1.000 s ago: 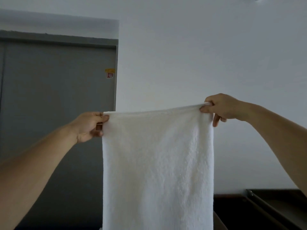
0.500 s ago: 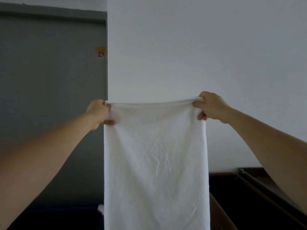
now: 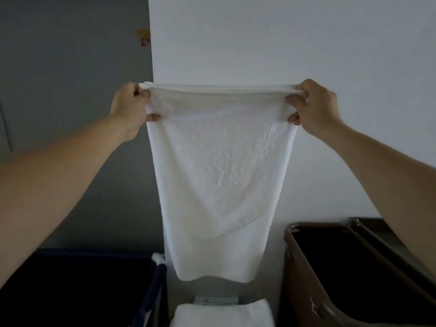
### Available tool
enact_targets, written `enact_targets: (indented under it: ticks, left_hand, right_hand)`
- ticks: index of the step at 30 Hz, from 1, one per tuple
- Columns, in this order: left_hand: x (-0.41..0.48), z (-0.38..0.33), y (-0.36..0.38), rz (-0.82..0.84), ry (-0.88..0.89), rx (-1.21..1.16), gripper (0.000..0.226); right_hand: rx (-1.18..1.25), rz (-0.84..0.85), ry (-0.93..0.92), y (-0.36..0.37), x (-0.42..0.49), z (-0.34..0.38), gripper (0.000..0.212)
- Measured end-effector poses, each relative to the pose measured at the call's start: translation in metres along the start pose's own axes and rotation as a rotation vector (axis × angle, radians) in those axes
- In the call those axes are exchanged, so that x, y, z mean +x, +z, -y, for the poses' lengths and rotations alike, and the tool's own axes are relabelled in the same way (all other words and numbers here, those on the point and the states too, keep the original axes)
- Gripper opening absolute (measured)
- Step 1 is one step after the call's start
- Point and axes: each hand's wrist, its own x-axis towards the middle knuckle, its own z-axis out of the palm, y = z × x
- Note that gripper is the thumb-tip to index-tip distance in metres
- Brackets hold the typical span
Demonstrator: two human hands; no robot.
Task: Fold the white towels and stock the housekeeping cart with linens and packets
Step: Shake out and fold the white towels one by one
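Note:
A white towel (image 3: 219,175) hangs in front of me, stretched flat by its top edge at about chest height. My left hand (image 3: 129,107) pinches the upper left corner and my right hand (image 3: 316,105) pinches the upper right corner. The top edge looks doubled over between the two hands. The towel's lower hem hangs free above a folded white towel (image 3: 221,313) at the bottom of the view.
A dark blue fabric bin (image 3: 77,289) stands at the lower left. A brown cart tub (image 3: 290,256) with a dark inside stands at the lower right, with a dark tray edge (image 3: 368,234) behind it. A white wall and a grey door lie ahead.
The view has tilted down, so the towel's lower hem, the bins and the folded towel now show. Both hands keep their hold on the top corners, a little farther apart.

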Motion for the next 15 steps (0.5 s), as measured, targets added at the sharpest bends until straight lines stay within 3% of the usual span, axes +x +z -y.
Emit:
enact_targets:
  ticks: [11, 15]
  left_hand:
    - [-0.134, -0.010, -0.091, 0.312, -0.189, -0.138, 0.015]
    - [-0.208, 0.006, -0.129, 0.401, -0.357, -0.115, 0.010]
  right_hand:
    - [-0.084, 0.152, 0.040, -0.067, -0.132, 0.046, 0.011]
    - [-0.136, 0.331, 0.154, -0.081, -0.204, 0.058, 0.010]
